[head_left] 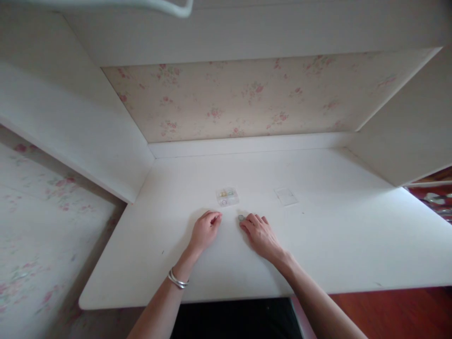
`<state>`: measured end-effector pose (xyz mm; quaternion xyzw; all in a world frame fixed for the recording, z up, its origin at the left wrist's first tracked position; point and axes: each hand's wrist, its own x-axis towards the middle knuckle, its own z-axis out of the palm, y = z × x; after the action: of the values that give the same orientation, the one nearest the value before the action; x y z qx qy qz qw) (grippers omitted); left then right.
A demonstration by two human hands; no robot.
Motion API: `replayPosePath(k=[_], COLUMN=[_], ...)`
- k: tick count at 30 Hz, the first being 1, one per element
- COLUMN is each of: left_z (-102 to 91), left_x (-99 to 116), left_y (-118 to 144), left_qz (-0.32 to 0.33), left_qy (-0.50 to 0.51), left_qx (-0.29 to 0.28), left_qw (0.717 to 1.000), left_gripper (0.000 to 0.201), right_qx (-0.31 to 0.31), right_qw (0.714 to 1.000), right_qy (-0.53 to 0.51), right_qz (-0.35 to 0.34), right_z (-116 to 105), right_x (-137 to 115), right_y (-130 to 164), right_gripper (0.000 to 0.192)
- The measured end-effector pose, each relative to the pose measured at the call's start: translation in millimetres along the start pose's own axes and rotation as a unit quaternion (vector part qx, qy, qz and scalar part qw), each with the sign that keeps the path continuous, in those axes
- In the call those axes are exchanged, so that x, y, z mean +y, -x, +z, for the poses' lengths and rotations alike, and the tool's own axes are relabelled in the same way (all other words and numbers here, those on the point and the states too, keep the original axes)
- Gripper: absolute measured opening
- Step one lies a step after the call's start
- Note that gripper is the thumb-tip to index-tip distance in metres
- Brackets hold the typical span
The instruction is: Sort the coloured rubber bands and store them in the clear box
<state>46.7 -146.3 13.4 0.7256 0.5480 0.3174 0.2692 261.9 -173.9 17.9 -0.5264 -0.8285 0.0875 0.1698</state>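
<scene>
Both my hands rest on a white desk (pixel 318 245). My left hand (pixel 205 230) lies with its fingers curled under, a silver bracelet (pixel 177 279) on the wrist; nothing shows in it. My right hand (pixel 259 233) lies palm down, its fingertips touching a small grey ring-like piece (pixel 241 217) on the desk. Just beyond the hands sits a small clear plastic box (pixel 227 196) holding tiny coloured pieces. A flat clear lid or bag (pixel 286 196) lies to its right.
The desk stands in a white alcove with a floral back wall (pixel 247 99) and side panels left and right. Floral wallpaper shows at the left, red-brown floor (pixel 406 310) at the right. A dark area lies below the front edge.
</scene>
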Motion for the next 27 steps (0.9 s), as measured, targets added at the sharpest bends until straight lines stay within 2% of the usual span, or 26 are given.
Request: replayPosePath(k=[3, 6, 10, 14, 19, 24, 27], left_z=[0.1, 0.0, 0.1, -0.8, -2.7, -2.8, -2.7], left_x=[-2, -3, 1, 6, 7, 8, 8], left_y=[1, 1, 3, 5, 8, 10, 12], left_qz=[-0.008, -0.018, -0.009, 0.006, 0.018, 0.024, 0.034], left_qy=[0.003, -0.004, -0.032, -0.057, -0.080, -0.105, -0.118], left_qx=[-0.007, -0.013, -0.025, -0.033, -0.035, -0.028, -0.029], left_qw=[1.000, 1.000, 0.999, 0.998, 0.996, 0.994, 0.992], left_gripper=[0.027, 0.028, 0.027, 0.025, 0.023, 0.023, 0.023], right_qx=[0.036, 0.107, 0.164, 0.151, 0.103, 0.050, 0.071], right_qw=[0.996, 0.975, 0.958, 0.969, 0.990, 0.999, 0.997], right_qy=[-0.080, -0.178, -0.214, -0.185, -0.091, -0.003, -0.007], right_qz=[0.031, 0.074, 0.095, 0.056, 0.006, 0.008, 0.029], right_z=[1, -1, -8, -6, 9, 20, 19], right_x=[8, 17, 20, 9, -7, -12, -7], right_y=[1, -1, -10, -31, -69, -94, -91], right_gripper=[0.024, 0.026, 0.025, 0.024, 0.022, 0.022, 0.023])
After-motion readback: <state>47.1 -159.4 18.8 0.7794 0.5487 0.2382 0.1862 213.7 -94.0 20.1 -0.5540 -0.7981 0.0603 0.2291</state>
